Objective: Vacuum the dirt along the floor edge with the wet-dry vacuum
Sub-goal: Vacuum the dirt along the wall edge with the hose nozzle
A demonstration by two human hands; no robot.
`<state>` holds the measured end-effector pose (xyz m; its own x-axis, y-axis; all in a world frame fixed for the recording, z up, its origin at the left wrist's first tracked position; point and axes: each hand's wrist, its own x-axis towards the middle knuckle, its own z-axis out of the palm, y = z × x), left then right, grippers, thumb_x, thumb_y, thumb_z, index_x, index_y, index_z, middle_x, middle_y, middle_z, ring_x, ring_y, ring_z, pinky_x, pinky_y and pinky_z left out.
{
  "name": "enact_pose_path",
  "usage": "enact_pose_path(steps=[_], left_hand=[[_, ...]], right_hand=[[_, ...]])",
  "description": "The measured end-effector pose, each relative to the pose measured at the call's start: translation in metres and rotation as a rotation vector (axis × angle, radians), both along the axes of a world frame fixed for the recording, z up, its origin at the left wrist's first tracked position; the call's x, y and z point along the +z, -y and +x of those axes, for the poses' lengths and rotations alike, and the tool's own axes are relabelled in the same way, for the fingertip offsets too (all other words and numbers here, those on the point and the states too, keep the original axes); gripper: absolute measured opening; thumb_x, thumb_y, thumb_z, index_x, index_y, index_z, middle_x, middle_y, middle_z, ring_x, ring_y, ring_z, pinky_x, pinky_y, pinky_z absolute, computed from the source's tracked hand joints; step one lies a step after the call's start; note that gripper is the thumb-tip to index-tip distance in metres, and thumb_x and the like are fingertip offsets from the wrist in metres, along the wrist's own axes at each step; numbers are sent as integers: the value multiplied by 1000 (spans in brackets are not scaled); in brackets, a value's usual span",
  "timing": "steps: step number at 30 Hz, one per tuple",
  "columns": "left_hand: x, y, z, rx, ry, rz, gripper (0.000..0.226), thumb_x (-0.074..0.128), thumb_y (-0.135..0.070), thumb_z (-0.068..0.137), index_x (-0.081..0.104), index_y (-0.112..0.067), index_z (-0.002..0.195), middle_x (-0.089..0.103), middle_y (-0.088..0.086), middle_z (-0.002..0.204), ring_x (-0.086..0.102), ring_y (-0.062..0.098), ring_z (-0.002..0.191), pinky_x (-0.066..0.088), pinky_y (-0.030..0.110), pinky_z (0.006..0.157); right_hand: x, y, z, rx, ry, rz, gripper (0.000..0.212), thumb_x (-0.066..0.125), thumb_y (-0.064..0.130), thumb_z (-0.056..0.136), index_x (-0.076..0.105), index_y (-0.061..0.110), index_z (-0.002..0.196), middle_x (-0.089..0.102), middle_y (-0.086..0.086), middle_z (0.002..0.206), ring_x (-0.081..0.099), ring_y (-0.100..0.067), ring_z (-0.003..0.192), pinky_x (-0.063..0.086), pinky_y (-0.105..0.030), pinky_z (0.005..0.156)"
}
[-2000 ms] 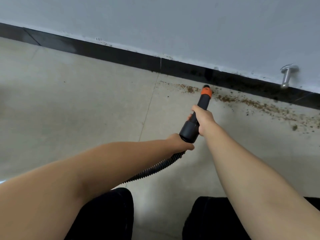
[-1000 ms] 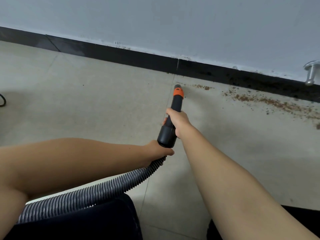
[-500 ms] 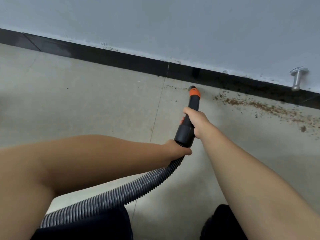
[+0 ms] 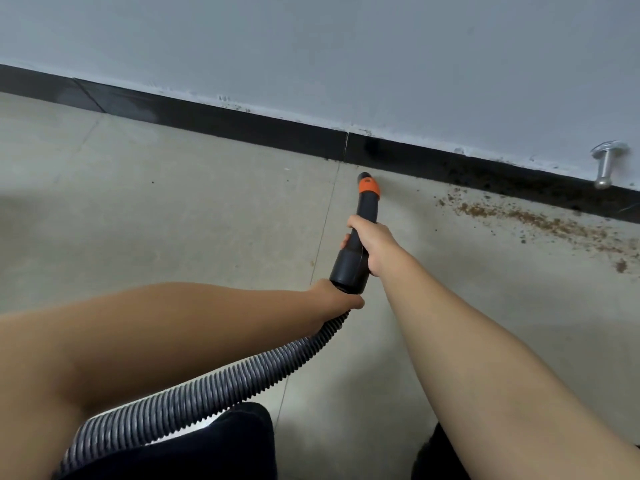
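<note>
Pale tiled floor (image 4: 173,220) fills the frame's middle; brown dirt (image 4: 533,221) lies scattered at right, close beside the black skirting (image 4: 242,128).

My two bare forearms, no sleeves, left hand (image 4: 334,297), right hand (image 4: 372,245), black trousers (image 4: 194,448) over my knees

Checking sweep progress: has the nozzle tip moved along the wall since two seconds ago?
Yes. The nozzle tip has gone left along the baseboard; it was past the baseboard joint among the dirt, and now sits near that joint, left of the dirt.
</note>
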<state>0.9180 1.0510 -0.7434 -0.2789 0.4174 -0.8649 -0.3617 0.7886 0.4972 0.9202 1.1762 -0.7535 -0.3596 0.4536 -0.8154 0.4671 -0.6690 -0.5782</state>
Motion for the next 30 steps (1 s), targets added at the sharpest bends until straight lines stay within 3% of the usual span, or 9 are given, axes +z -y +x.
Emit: enact_pose_path(steps=[5, 9, 12, 23, 30], left_hand=[[-6, -27, 5, -131, -35, 48, 34, 69, -18, 81, 57, -5, 109, 55, 6, 74, 52, 18, 59, 47, 26, 59], [-9, -46, 5, -115, -30, 82, 30, 69, -18, 81, 56, -7, 106, 54, 5, 73, 51, 17, 57, 45, 25, 57], [-14, -43, 1, -83, -38, 63, 31, 68, -17, 81, 55, -6, 107, 54, 5, 72, 50, 17, 57, 44, 25, 56], [-29, 16, -37, 148, -42, 23, 22, 64, -12, 84, 50, -9, 101, 49, 6, 71, 47, 16, 55, 43, 24, 52], [-31, 33, -43, 206, -12, 26, 19, 64, -10, 82, 50, -8, 95, 49, 7, 68, 46, 19, 55, 44, 29, 58]], right_hand=[[-7, -29, 27, -211, 49, 64, 13, 59, 14, 86, 51, 10, 95, 56, -4, 64, 55, -16, 52, 49, -23, 51], [-9, -49, 26, -206, 60, 72, 13, 61, 15, 85, 51, 10, 92, 57, -4, 66, 56, -16, 56, 51, -28, 59], [-12, -46, 17, -193, 47, 72, 12, 60, 12, 85, 50, 11, 91, 55, -4, 65, 54, -16, 54, 50, -27, 55], [-20, 20, -55, 36, -43, 100, 12, 55, 6, 85, 45, 10, 90, 51, -7, 61, 49, -19, 46, 47, -24, 49], [-20, 39, -69, 156, -50, 98, 14, 57, 8, 84, 47, 10, 94, 53, -7, 61, 51, -18, 46, 49, -26, 51]])
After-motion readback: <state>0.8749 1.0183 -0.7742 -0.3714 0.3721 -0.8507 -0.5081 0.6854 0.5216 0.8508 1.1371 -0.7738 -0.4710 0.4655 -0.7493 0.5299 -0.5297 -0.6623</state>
